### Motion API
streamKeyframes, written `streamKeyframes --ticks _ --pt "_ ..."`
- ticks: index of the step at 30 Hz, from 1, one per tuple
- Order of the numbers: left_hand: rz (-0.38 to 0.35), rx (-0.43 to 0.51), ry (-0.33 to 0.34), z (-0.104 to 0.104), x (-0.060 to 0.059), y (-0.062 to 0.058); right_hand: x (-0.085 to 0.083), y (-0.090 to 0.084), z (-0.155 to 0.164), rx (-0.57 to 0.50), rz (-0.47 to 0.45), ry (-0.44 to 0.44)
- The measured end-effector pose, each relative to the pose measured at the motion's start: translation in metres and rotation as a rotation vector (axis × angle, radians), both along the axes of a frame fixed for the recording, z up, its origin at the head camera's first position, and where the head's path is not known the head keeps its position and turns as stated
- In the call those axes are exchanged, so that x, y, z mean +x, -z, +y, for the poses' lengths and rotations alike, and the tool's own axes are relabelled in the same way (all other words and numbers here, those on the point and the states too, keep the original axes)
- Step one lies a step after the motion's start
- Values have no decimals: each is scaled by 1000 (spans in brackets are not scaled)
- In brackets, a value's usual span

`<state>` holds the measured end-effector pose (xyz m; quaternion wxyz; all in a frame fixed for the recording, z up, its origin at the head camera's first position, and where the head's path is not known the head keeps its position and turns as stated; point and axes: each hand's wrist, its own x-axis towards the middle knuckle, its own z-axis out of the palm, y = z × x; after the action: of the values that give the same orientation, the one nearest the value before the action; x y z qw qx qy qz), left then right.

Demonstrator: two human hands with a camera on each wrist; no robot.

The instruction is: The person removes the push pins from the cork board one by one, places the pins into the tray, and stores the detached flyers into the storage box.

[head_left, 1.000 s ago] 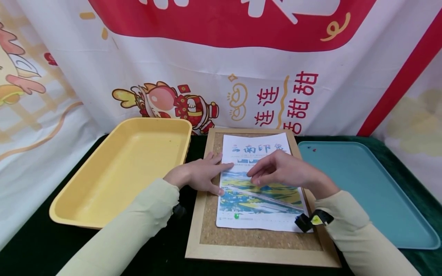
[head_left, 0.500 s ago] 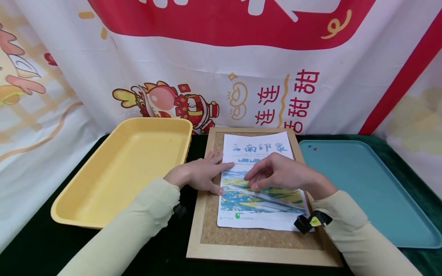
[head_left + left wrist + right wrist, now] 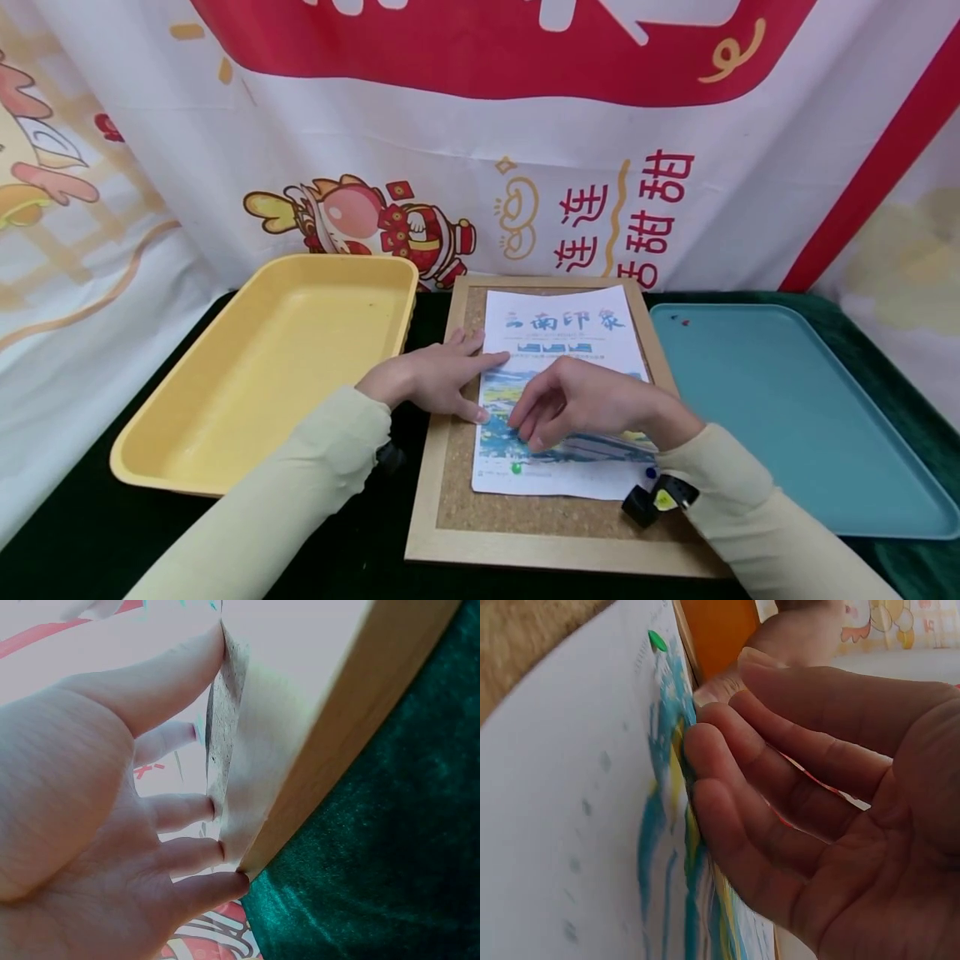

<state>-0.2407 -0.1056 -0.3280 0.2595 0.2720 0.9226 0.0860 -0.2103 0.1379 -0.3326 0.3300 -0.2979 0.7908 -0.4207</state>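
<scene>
A printed sheet of paper [image 3: 555, 479] with a painted landscape lies on a wood-framed cork board [image 3: 540, 517]. A green push pin [image 3: 516, 468] sits at the sheet's lower left, and a small dark blue pin head [image 3: 651, 472] shows at its lower right. My left hand [image 3: 442, 377] rests with fingers spread across the board's left frame, thumb and index fingertips on the paper's left edge. Over the picture, my right hand [image 3: 585, 404] has loosely bent fingers and holds nothing; its fingertips [image 3: 705, 742] are right at the paper's surface in the right wrist view.
A deep yellow tray [image 3: 142, 479] stands left of the board on a dark green cloth [image 3: 315, 558]. To the right lies a flat blue tray [image 3: 810, 417] with tiny red and dark bits [image 3: 681, 322] at its far corner. A printed white curtain [image 3: 420, 125] hangs behind.
My right hand has moved down the sheet and slightly left, toward the green pin. The blue pin and more of the upper print now show. My left hand has stayed put.
</scene>
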Motion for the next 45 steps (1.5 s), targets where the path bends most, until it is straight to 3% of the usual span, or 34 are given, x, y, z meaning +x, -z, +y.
streamKeyframes --ticks 21,45 --pt "-11 12 -3 1 1 2 18 4 -18 145 0 49" --pt "11 30 11 -1 3 2 23 8 -26 148 102 18"
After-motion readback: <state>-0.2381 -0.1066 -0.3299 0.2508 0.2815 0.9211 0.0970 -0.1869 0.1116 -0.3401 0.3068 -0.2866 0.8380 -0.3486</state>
